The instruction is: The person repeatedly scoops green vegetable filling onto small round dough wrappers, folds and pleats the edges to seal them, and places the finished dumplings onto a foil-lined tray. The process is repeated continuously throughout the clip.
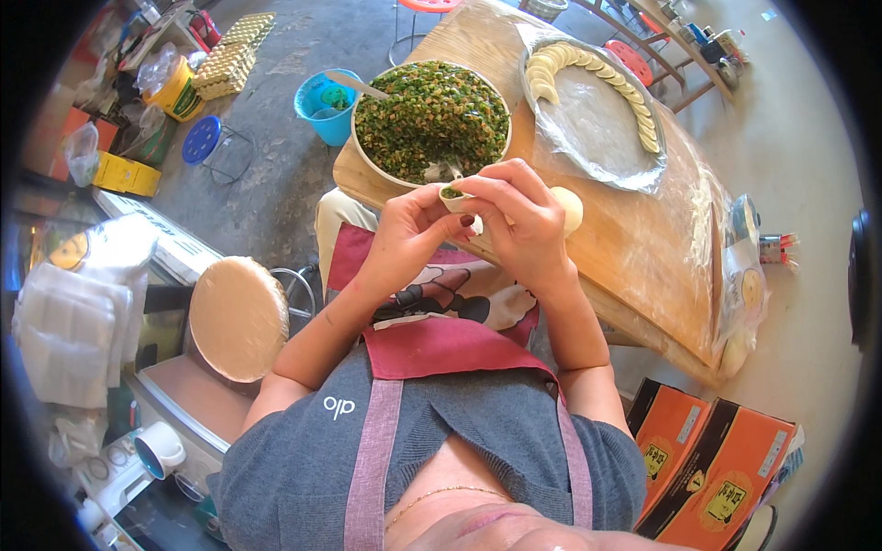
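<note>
Both my hands meet just past the table's near edge, pinching a small dough wrapper [451,201] with green chopped filling in it. My left hand [417,227] holds one side; my right hand [520,217] presses the other rim with its fingertips. Beyond them sits a large round bowl of chopped green and brown filling [434,113], with a flat pale utensil [357,84] and a spoon [453,169] in it. Round dough wrappers [570,210] lie partly behind my right hand. A plastic-lined round tray [586,124] bears a curved row of folded dumplings [620,86].
The floured wooden table [641,241] extends to the right, with a plastic bag [747,289] at its end. A blue bucket [327,110] stands left of the bowl. A blue stool [202,140], egg trays [234,58] and orange boxes [723,475] surround the workspace.
</note>
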The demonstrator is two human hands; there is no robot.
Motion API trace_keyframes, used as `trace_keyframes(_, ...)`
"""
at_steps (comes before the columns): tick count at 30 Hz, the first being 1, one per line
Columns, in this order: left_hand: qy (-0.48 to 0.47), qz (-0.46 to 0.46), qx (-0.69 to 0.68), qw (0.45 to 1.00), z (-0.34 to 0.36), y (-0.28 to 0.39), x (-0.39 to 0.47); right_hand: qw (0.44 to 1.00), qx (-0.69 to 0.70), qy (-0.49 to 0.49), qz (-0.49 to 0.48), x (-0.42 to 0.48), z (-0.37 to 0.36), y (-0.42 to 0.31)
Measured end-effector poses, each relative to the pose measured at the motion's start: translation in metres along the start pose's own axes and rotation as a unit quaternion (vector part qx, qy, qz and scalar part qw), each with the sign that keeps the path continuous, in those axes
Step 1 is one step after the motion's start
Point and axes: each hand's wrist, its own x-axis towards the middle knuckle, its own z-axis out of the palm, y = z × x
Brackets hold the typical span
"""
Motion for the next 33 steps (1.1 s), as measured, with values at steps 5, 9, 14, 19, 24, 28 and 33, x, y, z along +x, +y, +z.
trace_keyframes(5, 0.007, -0.008, 0.069, 0.998, 0.002, 0.008, -0.002, 0.992, -0.069, -0.087, -0.062, 0.006, -0.008, 0.003)
trace_keyframes(9, -0.001, -0.041, 0.097, 0.994, -0.002, 0.007, -0.005, 0.988, -0.057, -0.143, -0.030, 0.005, -0.011, 0.008)
trace_keyframes(14, -0.011, -0.044, 0.096, 0.994, -0.005, 0.010, -0.005, 0.993, -0.028, -0.113, -0.014, 0.002, -0.005, 0.007)
trace_keyframes(19, -0.017, -0.052, 0.112, 0.992, -0.008, 0.005, -0.004, 0.990, 0.003, -0.135, 0.027, 0.002, -0.004, 0.012)
trace_keyframes(24, 0.000, -0.055, 0.048, 0.997, -0.010, 0.005, -0.002, 0.985, 0.045, -0.088, 0.144, 0.005, -0.003, 0.005)
trace_keyframes(28, 0.001, -0.044, 0.048, 0.998, -0.010, 0.008, 0.000, 0.988, 0.050, -0.080, 0.123, -0.007, 0.004, 0.016)
trace_keyframes(33, 0.004, -0.041, 0.036, 0.999, -0.011, 0.002, 0.000, 0.998, -0.053, -0.027, 0.005, -0.010, 0.019, 0.022)
